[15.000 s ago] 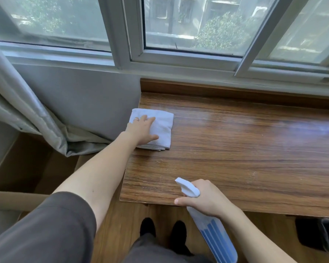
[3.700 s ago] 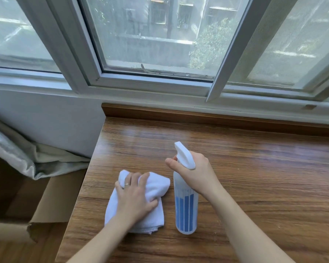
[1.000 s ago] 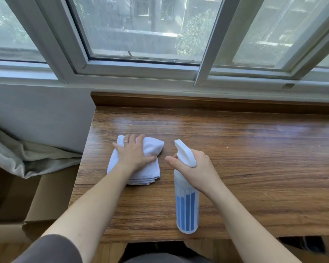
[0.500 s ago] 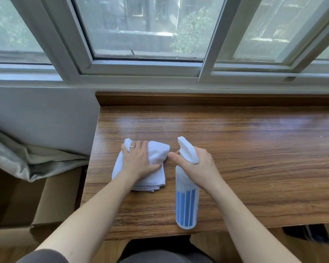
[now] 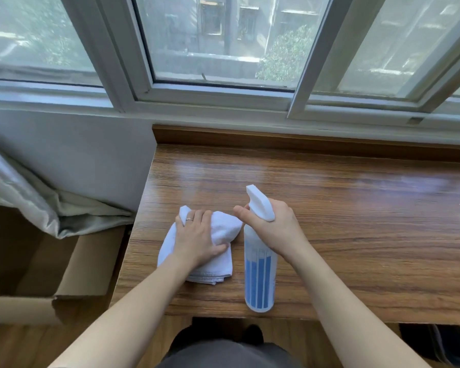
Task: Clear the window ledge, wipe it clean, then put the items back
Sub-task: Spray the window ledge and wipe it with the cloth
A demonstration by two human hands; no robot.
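While your left hand [image 5: 197, 241] lies flat on the cloth [image 5: 218, 264], its fingers straight, close together and pressing the folded white pad onto the ledge [image 5: 356, 235], you have a good base for wiping. In the head view, the only one given, the cloth sits near the ledge's left end, just beside the bottle [image 5: 259, 277] and touching or nearly touching it at the top corner. Your right hand [image 5: 272, 229] is curled round the bottle's neck under the white spray head, index finger forward by the trigger, while the bottle stands upright near the front edge.

No other items show on the wood, so clearing looks done and wiping is the step in hand. To do it well, I'd judge you should keep the palm flat so the whole pad bears down, and draw long strokes along the grain from the left end towards the right, overlapping each pass. Reach right back to the raised lip [image 5: 303, 140] under the window, where dust tends to gather. Lift the bottle and wipe beneath it rather than round it; it stands close enough to the edge that a careless sweep could knock it off. Refold the cloth when a face looks soiled.
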